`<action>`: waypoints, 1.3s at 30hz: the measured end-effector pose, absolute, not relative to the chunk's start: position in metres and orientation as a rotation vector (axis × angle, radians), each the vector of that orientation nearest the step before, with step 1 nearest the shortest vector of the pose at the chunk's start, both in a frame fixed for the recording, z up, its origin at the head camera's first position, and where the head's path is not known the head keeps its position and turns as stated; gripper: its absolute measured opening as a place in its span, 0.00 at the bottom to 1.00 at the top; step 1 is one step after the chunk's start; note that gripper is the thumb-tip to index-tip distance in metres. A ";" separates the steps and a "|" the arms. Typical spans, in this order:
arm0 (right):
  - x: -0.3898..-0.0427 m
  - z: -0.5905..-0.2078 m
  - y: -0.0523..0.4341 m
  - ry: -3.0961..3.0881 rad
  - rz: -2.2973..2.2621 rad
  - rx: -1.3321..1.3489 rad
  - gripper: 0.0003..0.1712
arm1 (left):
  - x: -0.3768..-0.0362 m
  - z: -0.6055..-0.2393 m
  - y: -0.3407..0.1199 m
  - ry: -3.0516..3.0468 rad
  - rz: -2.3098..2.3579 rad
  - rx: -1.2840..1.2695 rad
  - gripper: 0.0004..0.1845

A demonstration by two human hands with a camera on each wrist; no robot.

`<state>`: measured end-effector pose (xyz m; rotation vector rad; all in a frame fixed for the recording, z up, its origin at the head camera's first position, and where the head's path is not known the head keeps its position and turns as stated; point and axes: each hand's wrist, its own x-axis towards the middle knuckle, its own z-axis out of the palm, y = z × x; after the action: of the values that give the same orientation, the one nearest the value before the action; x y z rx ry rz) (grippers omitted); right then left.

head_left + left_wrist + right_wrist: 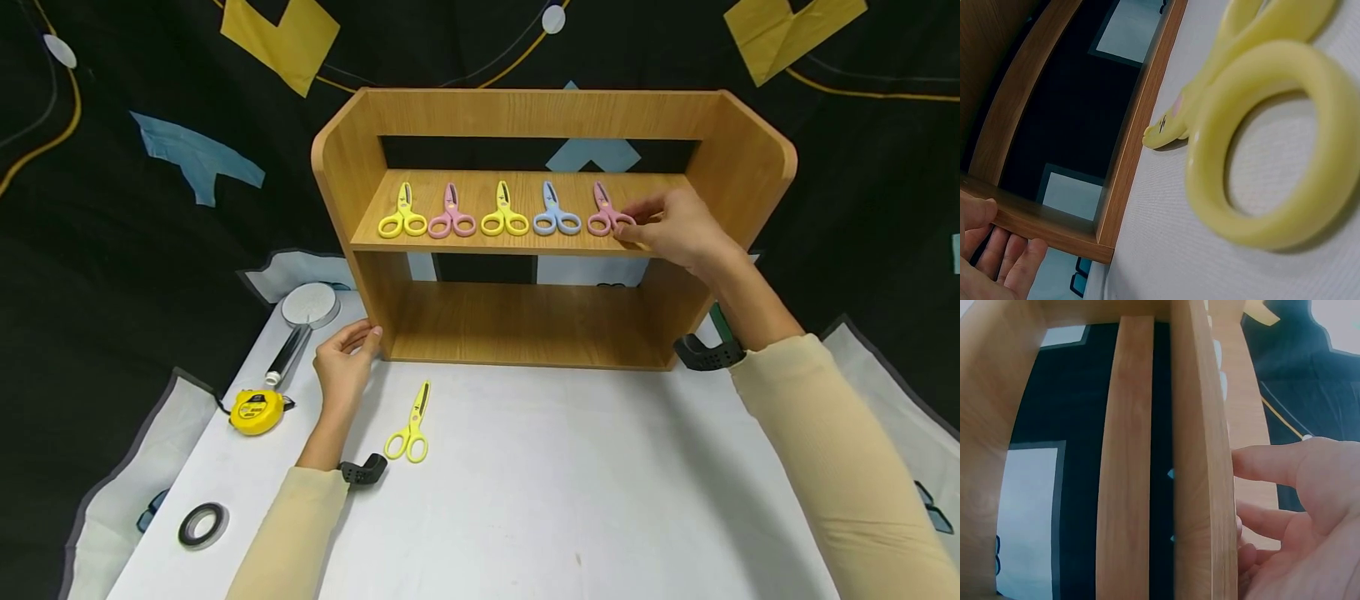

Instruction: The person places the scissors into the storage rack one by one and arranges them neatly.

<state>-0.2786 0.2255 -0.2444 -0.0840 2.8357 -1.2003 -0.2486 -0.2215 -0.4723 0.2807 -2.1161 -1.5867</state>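
Observation:
A wooden shelf unit (525, 112) stands on the white table (570, 483). Its upper shelf holds a row of small scissors: yellow (403, 213), pink (451, 213), yellow (504, 212), blue (554, 212) and pink (604, 212). My right hand (647, 223) reaches to the shelf's right end, fingertips touching the last pink pair's handle loop. In the right wrist view the right hand's fingers (1272, 464) lie straight beside the shelf board (1200, 456). My left hand (363, 337) rests against the unit's lower left corner. Another yellow pair (410, 425) (1205, 156) lies on the table just right of it.
Left of the shelf lie a chrome shower head (307, 310), a yellow tape measure (257, 410) and a black tape roll (201, 525). The lower shelf (525, 321) holds nothing. A dark patterned cloth (135, 217) hangs behind the table.

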 end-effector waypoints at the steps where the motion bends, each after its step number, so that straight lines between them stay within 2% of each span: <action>1: -0.278 -0.245 0.225 2.837 -1.196 -0.093 0.29 | -0.248 -0.472 -0.221 -2.118 -1.582 0.281 0.16; 8: -0.265 -0.243 0.228 2.927 -1.201 -0.072 0.40 | -0.249 -0.474 -0.221 -2.116 -1.584 0.288 0.16; 15: -0.213 -0.257 0.222 3.028 -1.431 -0.190 0.34 | -0.251 -0.475 -0.222 -2.089 -1.611 0.271 0.16; 24: -0.159 -0.315 0.172 2.825 -1.504 -0.590 0.23 | -0.249 -0.473 -0.226 -2.089 -1.611 0.278 0.15; 29: -0.145 -0.351 0.138 2.694 -1.534 -0.631 0.25 | -0.248 -0.472 -0.228 -2.092 -1.605 0.285 0.14; 39: -0.140 -0.417 0.076 2.522 -1.535 -0.594 0.31 | -0.250 -0.473 -0.222 -2.124 -1.593 0.279 0.15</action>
<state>-0.1396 0.0761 -0.4168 -0.5937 2.5216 -1.5350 -0.2496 -0.2217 -0.4730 0.2794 -2.1236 -1.5928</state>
